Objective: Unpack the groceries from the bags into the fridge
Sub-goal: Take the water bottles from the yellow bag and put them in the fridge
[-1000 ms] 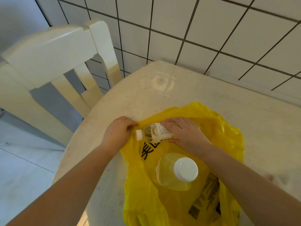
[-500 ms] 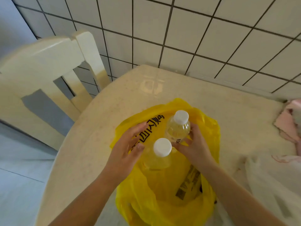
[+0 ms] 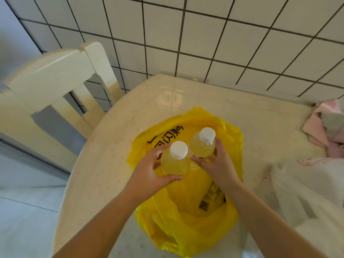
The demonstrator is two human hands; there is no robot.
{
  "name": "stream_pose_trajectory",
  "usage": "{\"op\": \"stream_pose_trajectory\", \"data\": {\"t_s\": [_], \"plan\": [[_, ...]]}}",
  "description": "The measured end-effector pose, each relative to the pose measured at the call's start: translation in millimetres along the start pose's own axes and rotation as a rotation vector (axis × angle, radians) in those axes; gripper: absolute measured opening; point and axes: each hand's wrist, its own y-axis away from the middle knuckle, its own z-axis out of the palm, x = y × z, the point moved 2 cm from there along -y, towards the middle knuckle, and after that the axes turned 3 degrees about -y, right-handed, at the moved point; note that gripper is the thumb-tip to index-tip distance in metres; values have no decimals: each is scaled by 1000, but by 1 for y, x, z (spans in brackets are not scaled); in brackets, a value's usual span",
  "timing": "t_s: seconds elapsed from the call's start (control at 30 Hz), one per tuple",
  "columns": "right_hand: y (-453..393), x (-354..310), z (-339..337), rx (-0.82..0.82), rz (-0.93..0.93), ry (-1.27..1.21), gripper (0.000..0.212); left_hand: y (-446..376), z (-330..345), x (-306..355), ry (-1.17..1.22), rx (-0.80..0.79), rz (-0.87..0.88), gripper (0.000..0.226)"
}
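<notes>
2 white-capped bottles, left hand (image 3: 149, 170) gripping near bottle (image 3: 175, 161), right hand (image 3: 217, 164) gripping far bottle (image 3: 202, 144), yellow bag (image 3: 186, 220) print unreadable

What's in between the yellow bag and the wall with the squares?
Nothing but bare cream tabletop, shiny with reflected light. In the head view, it runs from the yellow bag's far edge up to the white tiled wall.

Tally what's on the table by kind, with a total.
Clear plastic bottles of pale yellow drink with white caps: 2
Yellow plastic bag: 1
White translucent plastic bag: 1
Pink crumpled cloth: 1
Total: 5
</notes>
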Motion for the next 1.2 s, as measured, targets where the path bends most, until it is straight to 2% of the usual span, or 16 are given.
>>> {"op": "stream_pose_trajectory", "data": {"t_s": [0.13, 0.3, 0.57, 0.8, 1.0, 1.2], "plan": [[17, -23, -1, 53, -61, 12, 74, 9, -2, 11, 95, 116, -31, 68], [56, -85, -7, 49, -206, -33, 77, 41, -25, 54, 147, 196, 44, 70], [152, -160, -1, -70, -398, -3, 63, 166, -71, 142, 72, 421, 171, 61], [261, -171, 40, -257, -469, -135, 56, 322, -88, 156, -32, 671, 41, 54], [347, -165, 104, -516, -466, -193, 51, 456, -96, 143, -21, 834, -126, 59], [417, -182, 184, -738, -497, -150, 74, 564, -133, 132, -1, 1062, -169, 65]]}}
